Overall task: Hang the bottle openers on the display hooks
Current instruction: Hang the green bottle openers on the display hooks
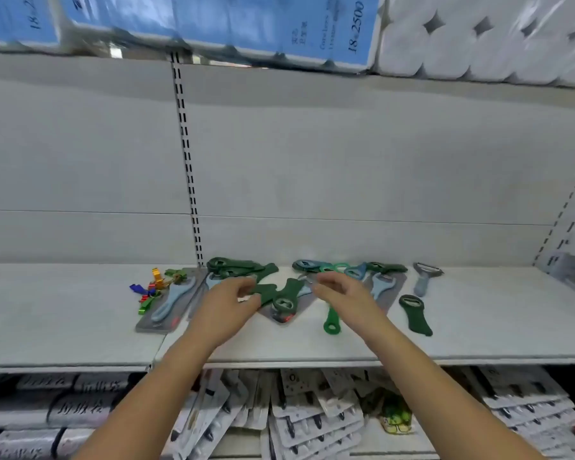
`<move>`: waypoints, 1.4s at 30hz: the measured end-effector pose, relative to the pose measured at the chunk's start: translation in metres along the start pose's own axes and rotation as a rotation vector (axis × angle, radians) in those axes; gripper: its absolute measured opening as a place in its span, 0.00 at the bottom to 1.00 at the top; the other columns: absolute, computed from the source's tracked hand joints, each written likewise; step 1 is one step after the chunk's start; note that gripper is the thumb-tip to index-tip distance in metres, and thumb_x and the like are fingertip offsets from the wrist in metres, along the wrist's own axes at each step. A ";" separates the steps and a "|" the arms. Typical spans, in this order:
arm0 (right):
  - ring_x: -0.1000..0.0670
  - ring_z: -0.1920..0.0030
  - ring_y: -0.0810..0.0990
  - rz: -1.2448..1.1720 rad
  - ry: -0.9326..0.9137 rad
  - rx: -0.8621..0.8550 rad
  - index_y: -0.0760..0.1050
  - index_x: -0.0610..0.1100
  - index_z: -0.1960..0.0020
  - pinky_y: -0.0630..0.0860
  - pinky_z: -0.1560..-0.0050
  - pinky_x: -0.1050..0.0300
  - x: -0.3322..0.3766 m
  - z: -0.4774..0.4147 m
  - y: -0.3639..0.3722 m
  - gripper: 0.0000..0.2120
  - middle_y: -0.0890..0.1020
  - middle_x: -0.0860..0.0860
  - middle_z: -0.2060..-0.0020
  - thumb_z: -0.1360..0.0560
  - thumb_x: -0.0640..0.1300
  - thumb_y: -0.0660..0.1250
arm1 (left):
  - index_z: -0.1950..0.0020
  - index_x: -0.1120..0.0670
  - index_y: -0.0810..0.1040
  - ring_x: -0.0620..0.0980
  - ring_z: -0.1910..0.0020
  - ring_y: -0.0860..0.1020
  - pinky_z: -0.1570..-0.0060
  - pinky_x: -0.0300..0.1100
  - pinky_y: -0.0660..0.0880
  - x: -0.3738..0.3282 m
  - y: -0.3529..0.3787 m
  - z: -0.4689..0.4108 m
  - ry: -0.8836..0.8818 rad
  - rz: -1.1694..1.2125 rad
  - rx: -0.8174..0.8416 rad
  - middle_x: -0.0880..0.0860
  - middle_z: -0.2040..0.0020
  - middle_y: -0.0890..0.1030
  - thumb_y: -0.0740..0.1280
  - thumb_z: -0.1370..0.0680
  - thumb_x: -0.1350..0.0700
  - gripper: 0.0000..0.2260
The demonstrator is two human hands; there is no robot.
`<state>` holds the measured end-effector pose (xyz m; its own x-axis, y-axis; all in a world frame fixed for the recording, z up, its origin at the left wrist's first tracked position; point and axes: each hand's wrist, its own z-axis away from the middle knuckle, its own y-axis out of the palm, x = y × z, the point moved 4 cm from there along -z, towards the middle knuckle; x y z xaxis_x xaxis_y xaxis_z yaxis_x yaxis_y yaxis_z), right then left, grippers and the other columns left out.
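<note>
**Fig. 1. Loose stock on a shop shelf (80, 327), seen from just behind the person.**

The bottle openers are not yet hung. They lie flat on the shelf in 2 heaps against the back panel (346, 167). A dark green heap (236, 267) sits just beside the slotted upright (188, 161), and a teal-and-blue heap (326, 267) sits to its right. Strays lie nearer the front edge: a bright green opener (331, 322) and a lone dark green opener (415, 315). A carded blue opener (171, 302) rests at the left, beside a cluster of small coloured openers (151, 288). Spread this way, the stock appears to serve as a supply within reach of both arms.

The left hand (233, 302) pinches a dark green opener (263, 292) by 1 end, thumb against fingers. Whether its far end touches the carded opener (286, 298) beside it cannot be told.

The right hand (342, 293) reaches in from the other side with its fingers loosely curved. Blur hides whether it grips anything.

With the 2 hands converging on 1 spot, the likely aim is to free a single opener and turn its hanging hole outward.

No display hooks are in view. The slotted upright is a probable mounting place for them.
</note>
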<state>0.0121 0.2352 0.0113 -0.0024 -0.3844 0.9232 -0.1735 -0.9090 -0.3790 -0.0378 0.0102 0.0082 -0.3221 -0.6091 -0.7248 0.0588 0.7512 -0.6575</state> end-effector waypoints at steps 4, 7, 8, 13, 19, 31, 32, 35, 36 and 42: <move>0.58 0.43 0.80 0.102 -0.013 -0.003 0.78 0.49 0.36 0.75 0.38 0.58 0.005 -0.035 0.015 0.17 0.82 0.57 0.44 0.24 0.49 0.71 | 0.31 0.49 0.76 0.46 0.39 0.77 0.40 0.45 0.76 0.015 0.007 -0.040 0.023 -0.167 0.089 0.47 0.34 0.78 0.67 0.23 0.50 0.19; 0.56 0.40 0.78 0.260 -0.037 0.071 0.76 0.54 0.33 0.73 0.34 0.55 0.007 -0.058 0.022 0.20 0.79 0.59 0.39 0.25 0.48 0.70 | 0.33 0.47 0.77 0.46 0.41 0.79 0.45 0.43 0.77 0.019 0.016 -0.061 0.016 -0.257 0.191 0.46 0.37 0.80 0.68 0.24 0.47 0.20; 0.56 0.38 0.76 0.345 -0.049 0.138 0.74 0.57 0.32 0.72 0.35 0.57 0.009 -0.063 0.024 0.22 0.76 0.59 0.36 0.24 0.47 0.69 | 0.36 0.46 0.80 0.46 0.45 0.81 0.47 0.43 0.78 0.018 0.017 -0.064 0.018 -0.277 0.226 0.45 0.41 0.82 0.69 0.25 0.48 0.17; 0.59 0.28 0.66 0.677 -0.161 0.506 0.70 0.61 0.29 0.64 0.32 0.65 0.013 -0.082 0.037 0.30 0.67 0.62 0.26 0.25 0.35 0.62 | 0.41 0.43 0.82 0.44 0.53 0.81 0.49 0.47 0.80 0.020 0.019 -0.085 0.085 -0.366 0.320 0.43 0.48 0.83 0.72 0.27 0.50 0.14; 0.54 0.37 0.74 0.910 -0.300 0.550 0.76 0.57 0.34 0.71 0.34 0.56 0.010 -0.100 0.034 0.23 0.78 0.58 0.36 0.24 0.38 0.66 | 0.39 0.41 0.80 0.42 0.54 0.78 0.56 0.38 0.75 0.013 0.022 -0.097 0.131 -0.427 0.443 0.41 0.47 0.81 0.74 0.29 0.51 0.18; 0.52 0.55 0.82 0.244 -0.173 0.087 0.78 0.55 0.56 0.79 0.49 0.57 -0.008 -0.106 -0.004 0.13 0.83 0.53 0.57 0.30 0.40 0.78 | 0.28 0.41 0.65 0.49 0.49 0.79 0.51 0.47 0.81 0.002 0.030 -0.094 0.005 -0.439 0.515 0.46 0.40 0.77 0.75 0.33 0.55 0.36; 0.51 0.56 0.82 0.162 -0.149 0.064 0.79 0.53 0.55 0.79 0.51 0.59 -0.012 -0.106 -0.005 0.12 0.84 0.51 0.57 0.31 0.39 0.78 | 0.28 0.41 0.65 0.48 0.49 0.78 0.52 0.46 0.81 0.002 0.029 -0.093 -0.012 -0.427 0.503 0.47 0.41 0.76 0.75 0.33 0.55 0.36; 0.48 0.55 0.85 -0.017 -0.095 0.046 0.81 0.48 0.52 0.82 0.51 0.58 -0.018 -0.103 -0.004 0.11 0.85 0.48 0.56 0.31 0.39 0.78 | 0.33 0.45 0.74 0.45 0.53 0.76 0.58 0.36 0.74 -0.002 0.023 -0.090 -0.013 -0.365 0.405 0.44 0.47 0.75 0.74 0.31 0.58 0.27; 0.48 0.56 0.85 -0.050 -0.089 0.045 0.81 0.48 0.51 0.82 0.52 0.58 -0.018 -0.102 -0.002 0.11 0.85 0.48 0.56 0.31 0.39 0.78 | 0.38 0.45 0.78 0.45 0.54 0.77 0.59 0.35 0.73 -0.003 0.018 -0.089 -0.019 -0.320 0.346 0.44 0.49 0.77 0.74 0.31 0.59 0.23; 0.44 0.53 0.86 -0.273 -0.072 0.126 0.81 0.42 0.50 0.82 0.47 0.50 -0.004 -0.098 0.027 0.12 0.87 0.43 0.56 0.31 0.38 0.79 | 0.54 0.51 0.81 0.47 0.61 0.83 0.64 0.42 0.81 0.010 -0.044 -0.060 -0.199 0.097 -0.138 0.50 0.58 0.85 0.81 0.33 0.56 0.13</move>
<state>-0.0887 0.2282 0.0039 0.0979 -0.1295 0.9867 -0.0345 -0.9914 -0.1266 -0.1001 -0.0138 0.0427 -0.1285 -0.5604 -0.8182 -0.0536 0.8278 -0.5585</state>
